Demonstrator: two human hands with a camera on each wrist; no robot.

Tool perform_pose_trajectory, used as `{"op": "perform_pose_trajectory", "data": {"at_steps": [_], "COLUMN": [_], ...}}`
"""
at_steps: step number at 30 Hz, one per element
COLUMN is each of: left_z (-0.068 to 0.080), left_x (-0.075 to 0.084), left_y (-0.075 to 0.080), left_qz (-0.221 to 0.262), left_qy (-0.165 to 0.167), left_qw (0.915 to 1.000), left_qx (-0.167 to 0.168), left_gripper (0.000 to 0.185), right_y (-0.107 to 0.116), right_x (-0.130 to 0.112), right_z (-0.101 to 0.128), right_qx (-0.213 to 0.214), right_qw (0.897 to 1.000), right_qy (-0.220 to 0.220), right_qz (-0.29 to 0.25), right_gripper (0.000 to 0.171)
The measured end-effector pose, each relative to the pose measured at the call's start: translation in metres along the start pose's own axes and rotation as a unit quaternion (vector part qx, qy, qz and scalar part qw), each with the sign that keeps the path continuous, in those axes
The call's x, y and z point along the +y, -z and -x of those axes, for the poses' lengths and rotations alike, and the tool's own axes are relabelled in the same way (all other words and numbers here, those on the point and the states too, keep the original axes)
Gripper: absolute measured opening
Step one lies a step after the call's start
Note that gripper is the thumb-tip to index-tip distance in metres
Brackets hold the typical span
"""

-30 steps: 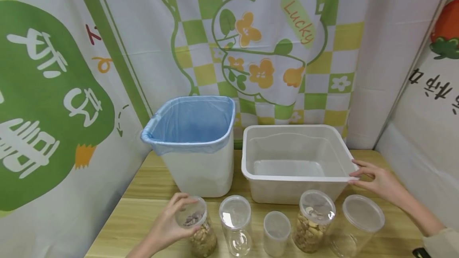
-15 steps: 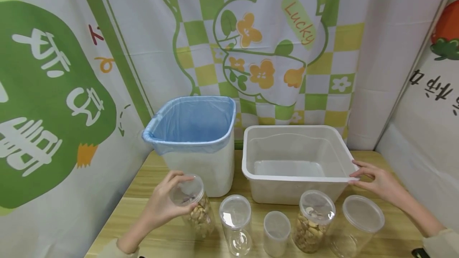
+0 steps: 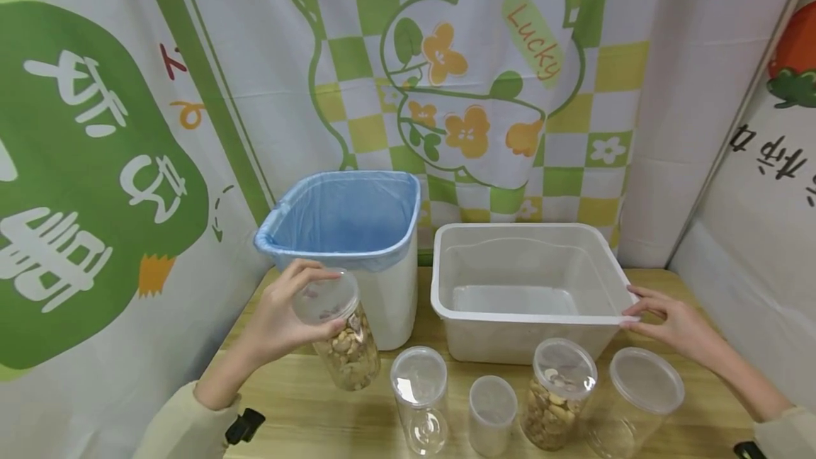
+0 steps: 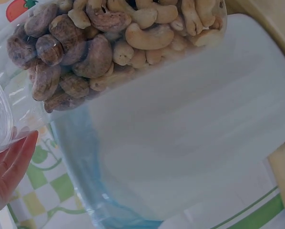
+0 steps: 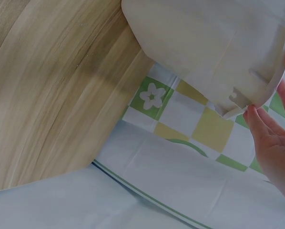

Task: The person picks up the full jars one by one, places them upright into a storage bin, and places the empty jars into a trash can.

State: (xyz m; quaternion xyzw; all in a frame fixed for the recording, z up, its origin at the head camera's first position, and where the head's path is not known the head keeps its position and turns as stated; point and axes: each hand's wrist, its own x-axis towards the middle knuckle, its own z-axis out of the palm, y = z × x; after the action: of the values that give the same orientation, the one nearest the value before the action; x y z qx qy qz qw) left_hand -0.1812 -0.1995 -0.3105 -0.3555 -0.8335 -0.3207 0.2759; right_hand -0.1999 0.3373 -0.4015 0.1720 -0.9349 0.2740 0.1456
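My left hand (image 3: 280, 317) grips a clear lidded jar of nuts (image 3: 353, 356) around its top. The jar is tilted and held above the table, in front of the bag-lined bin (image 3: 392, 314). Cashews and darker, skin-on nuts (image 4: 95, 57) show through its wall in the left wrist view, where part of the left hand (image 4: 9, 167) is beside the lid. On the right, my right hand (image 3: 676, 321) pinches the rim of a white plastic tub (image 3: 523, 340) at its near right corner. The right wrist view shows the thumb and fingers of this hand (image 5: 276, 148) at that rim.
Along the front of the wooden table (image 3: 287, 402) stand a clear jar (image 3: 421, 402), a small frosted jar (image 3: 492, 416), a second jar of nuts (image 3: 553, 413) and a wide clear jar (image 3: 644, 384). A patterned curtain (image 3: 478, 91) hangs behind the bin and tub.
My left hand has lifted the jar of nuts off the table and carried it up and slightly left, toward the bag-lined bin. The right hand has stayed at the tub's rim.
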Motion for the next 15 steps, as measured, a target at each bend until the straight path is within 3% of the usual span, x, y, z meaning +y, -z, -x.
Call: {"op": "perform_pose_trajectory", "data": {"at_steps": [9, 15], "left_z": [-0.041, -0.068], "left_x": [0.01, 0.017], "left_y": [0.021, 0.025], "left_qz": [0.002, 0.008], "left_qy": [-0.031, -0.022], "left_qw": [0.9992, 0.9997], "left_qx": [0.024, 0.001], "left_gripper": [0.057, 0.051], "right_y": [0.002, 0.001], "right_x": [-0.001, -0.001], "right_z": [-0.001, 0.0], "right_qx": [-0.003, -0.006], "right_qw": [1.0, 1.0], "right_qy": [0.005, 0.004], "right_qz": [0.006, 0.008], "right_gripper": [0.012, 0.012]}}
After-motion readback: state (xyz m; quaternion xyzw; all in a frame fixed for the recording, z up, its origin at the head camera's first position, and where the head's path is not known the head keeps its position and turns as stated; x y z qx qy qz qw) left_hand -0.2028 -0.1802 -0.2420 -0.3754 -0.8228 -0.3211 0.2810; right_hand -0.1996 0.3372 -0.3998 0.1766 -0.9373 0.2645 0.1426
